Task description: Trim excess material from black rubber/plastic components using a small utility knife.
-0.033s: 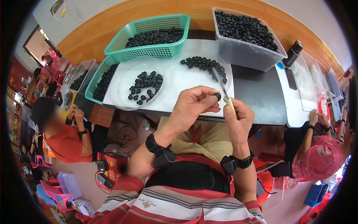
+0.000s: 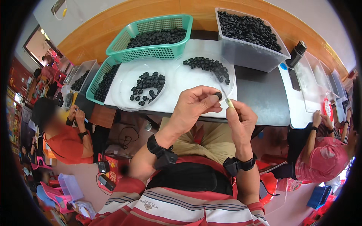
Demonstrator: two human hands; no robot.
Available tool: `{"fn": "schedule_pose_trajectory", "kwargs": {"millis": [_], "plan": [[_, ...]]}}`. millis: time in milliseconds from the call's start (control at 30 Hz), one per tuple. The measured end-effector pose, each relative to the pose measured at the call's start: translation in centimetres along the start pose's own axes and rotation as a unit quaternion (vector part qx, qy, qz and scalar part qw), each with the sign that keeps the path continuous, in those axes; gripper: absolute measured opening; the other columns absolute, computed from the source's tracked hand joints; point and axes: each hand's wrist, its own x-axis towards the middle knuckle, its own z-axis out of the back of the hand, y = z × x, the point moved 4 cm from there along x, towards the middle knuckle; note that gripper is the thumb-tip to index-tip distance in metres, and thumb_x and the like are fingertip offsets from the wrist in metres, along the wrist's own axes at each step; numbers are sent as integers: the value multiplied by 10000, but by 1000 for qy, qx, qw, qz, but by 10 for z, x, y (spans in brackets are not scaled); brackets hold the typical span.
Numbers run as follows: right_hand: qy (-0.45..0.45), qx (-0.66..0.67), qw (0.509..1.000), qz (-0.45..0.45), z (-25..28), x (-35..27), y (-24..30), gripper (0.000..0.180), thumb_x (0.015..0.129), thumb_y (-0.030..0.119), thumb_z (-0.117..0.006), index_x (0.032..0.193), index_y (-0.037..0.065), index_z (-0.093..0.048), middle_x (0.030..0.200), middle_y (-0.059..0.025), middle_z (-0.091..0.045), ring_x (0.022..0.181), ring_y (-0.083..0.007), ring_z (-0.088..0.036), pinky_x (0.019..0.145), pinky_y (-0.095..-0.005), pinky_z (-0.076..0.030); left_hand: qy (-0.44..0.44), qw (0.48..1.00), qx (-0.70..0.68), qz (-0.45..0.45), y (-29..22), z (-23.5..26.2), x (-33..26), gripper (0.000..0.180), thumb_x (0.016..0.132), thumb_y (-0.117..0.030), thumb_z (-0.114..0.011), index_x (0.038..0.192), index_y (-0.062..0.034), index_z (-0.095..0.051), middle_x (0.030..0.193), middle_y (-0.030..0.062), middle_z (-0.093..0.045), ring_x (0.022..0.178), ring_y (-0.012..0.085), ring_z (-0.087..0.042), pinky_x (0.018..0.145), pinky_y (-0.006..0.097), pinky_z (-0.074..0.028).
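My left hand [image 2: 197,102] pinches a small black round part [image 2: 218,95], like a rubber grommet, between thumb and fingertips. In my right hand [image 2: 242,116], closed round its pale yellow-green handle, is a thin knife [image 2: 229,102]. The narrow blade points up and away, close beside the black part; whether it touches cannot be made out. Beyond my hands, a clear round plate [image 2: 177,81] carries a curved row of similar black parts [image 2: 205,64]. Another clear plate [image 2: 120,84] on the left holds a looser cluster of them [image 2: 148,86].
Behind the plates stand a green basket [image 2: 173,49] and a clear plastic bin [image 2: 249,54], both full of black parts. A smaller green basket [image 2: 92,88] is at the left. A black bottle [image 2: 297,54] and phone [image 2: 294,80] lie right. People sit on both sides.
The knife blade has turned in my right hand and now looks thinner, its tip slightly lower and left. The left hand keeps its pinch, barely shifted.
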Motion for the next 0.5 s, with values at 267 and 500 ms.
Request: {"fn": "schedule_pose_trajectory", "kwargs": {"millis": [267, 500], "plan": [[19, -134, 988, 67, 2, -8, -1, 277, 900, 194, -689, 1068, -26, -672, 820, -47, -664, 713, -80, -561, 629, -226, -435, -25, 997, -66, -40, -1, 14, -1, 169, 935, -84, -615, 1059, 31, -606, 905, 80, -662, 838, 139, -665, 799, 304, -602], [18, -165, 980, 114, 3, -5, 5, 241, 853, 134, -727, 1035, -19, -682, 801, -84, -669, 679, -121, -577, 620, -247, -441, -32, 996, -70, -35, 3, 17, -1, 142, 940, -64, -598, 1047, 29, -611, 903, 82, -661, 823, 147, -676, 791, 301, -604]]}}
